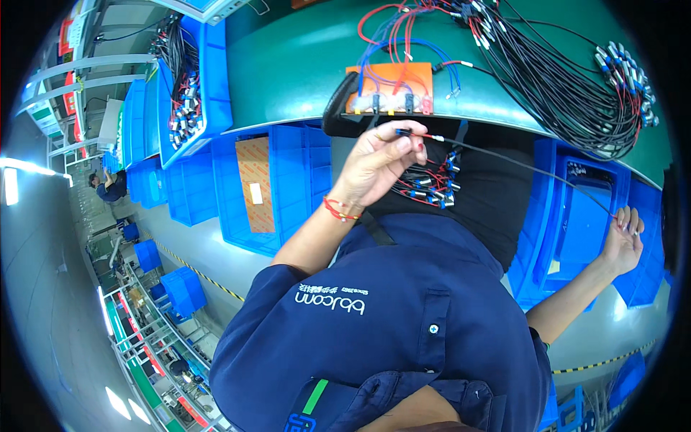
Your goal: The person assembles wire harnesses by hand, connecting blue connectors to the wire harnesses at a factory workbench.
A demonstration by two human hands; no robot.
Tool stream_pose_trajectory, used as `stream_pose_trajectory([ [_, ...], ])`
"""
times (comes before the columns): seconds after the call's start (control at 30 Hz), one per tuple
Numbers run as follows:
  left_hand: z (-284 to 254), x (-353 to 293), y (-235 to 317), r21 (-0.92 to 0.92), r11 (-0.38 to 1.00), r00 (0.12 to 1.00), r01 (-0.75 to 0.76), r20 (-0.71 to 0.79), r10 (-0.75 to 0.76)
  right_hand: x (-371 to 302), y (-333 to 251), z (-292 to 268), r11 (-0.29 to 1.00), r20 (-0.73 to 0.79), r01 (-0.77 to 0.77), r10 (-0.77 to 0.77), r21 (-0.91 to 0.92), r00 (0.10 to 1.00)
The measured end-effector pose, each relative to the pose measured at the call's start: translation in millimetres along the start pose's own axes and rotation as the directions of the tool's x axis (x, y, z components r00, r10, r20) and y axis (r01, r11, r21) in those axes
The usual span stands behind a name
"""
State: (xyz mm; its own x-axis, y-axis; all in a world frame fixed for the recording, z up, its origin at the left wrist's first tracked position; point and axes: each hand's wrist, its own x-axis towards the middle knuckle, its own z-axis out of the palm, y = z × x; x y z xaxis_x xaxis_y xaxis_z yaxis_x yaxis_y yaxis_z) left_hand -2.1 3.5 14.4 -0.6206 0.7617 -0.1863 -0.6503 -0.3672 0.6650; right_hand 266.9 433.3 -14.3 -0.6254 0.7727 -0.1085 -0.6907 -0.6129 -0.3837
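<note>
A thin black cable [518, 166] stretches between my two hands, sloping down to the right. My left hand [380, 160], with a red string bracelet at the wrist, pinches the cable's end, where a small dark connector and short red wire show. Out at the right, the fingers of my right hand [623, 241] close round the cable farther along. Just beyond my left hand, an orange board [395, 85] at the table's edge carries several small terminals with blue and red wires. More black cables with silver-and-blue connectors [430, 189] lie on my lap, partly behind the left hand.
A large bundle of black cables [558, 79] lies on the green table [288, 65]. Left of it stands a blue bin [209, 79] with more cables. Blue bins [194, 189] and a brown carton [255, 185] are below the table edge; another blue bin [576, 209] stands right.
</note>
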Motion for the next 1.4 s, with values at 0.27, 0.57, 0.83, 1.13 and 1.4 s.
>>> stream_pose_trajectory([
  [0.27,18,6,-10,0.114,0.991,0.996,0.071,-0.064,-0.064,6,11,3,0.995,0.07,0.01,-0.003,-0.096,0.998],
  [0.57,19,11,-20,-0.28,0.952,0.992,0.126,0.008,-0.129,9,39,23,0.982,0.178,0.02,0.014,-0.188,0.984],
  [0.83,19,12,-23,-0.443,0.88,0.984,0.171,0.035,-0.173,9,55,45,0.957,0.14,0.055,-0.016,-0.286,0.99],
  [1.13,17,10,-21,-0.32,0.936,0.986,0.146,-0.031,-0.165,14,54,35,0.969,0.209,-0.003,0.057,-0.249,0.976],
  [1.4,19,13,-28,-0.473,0.869,0.989,0.144,0.036,-0.144,15,60,38,0.97,0.172,-0.048,0.09,-0.237,0.981],
])
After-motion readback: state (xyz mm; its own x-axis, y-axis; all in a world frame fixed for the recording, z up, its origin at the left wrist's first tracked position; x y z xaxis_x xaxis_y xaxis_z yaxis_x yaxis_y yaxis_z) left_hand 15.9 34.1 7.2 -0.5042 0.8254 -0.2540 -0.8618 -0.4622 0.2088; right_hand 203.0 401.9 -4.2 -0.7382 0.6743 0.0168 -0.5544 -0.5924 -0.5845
